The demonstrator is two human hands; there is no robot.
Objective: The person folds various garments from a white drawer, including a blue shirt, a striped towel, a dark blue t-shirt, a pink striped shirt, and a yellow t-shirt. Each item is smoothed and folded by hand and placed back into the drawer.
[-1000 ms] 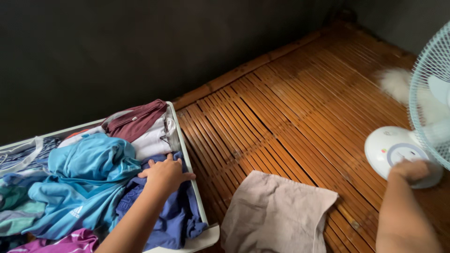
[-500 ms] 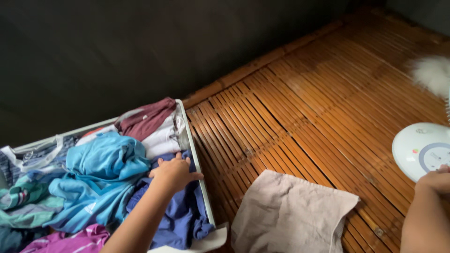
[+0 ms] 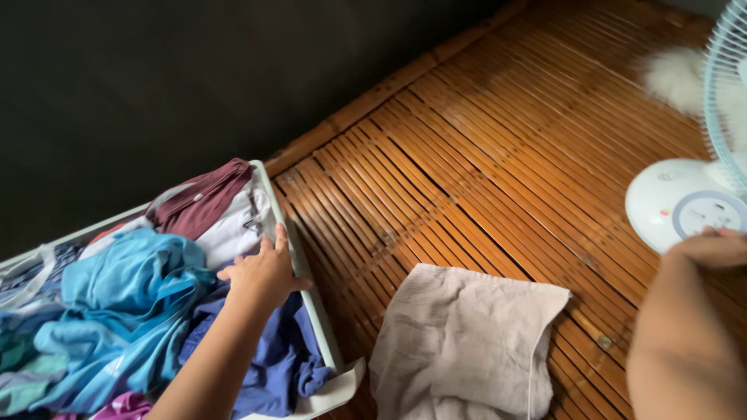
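My left hand [image 3: 263,274] rests palm down, fingers spread, on the pile of clothes in a white basket [image 3: 299,268], over a dark blue garment [image 3: 272,350] and next to a light blue shirt [image 3: 117,311]. My right hand [image 3: 712,247] lies on the white round base [image 3: 675,202] of an electric fan at the right edge; its fingers look curled against the control panel. A folded beige cloth [image 3: 459,342] lies flat on the bamboo slat floor [image 3: 482,163] between my arms.
The fan's pale blue grille [image 3: 727,85] rises at the right edge, with a white fluffy thing [image 3: 675,76] behind it. A maroon garment [image 3: 204,198] and a white one [image 3: 229,232] lie at the basket's far end. A dark wall runs along the back.
My left hand has shifted slightly toward the basket's rim. My right hand stays on the fan base. The view swung left and back, so the fan grille is in view again.
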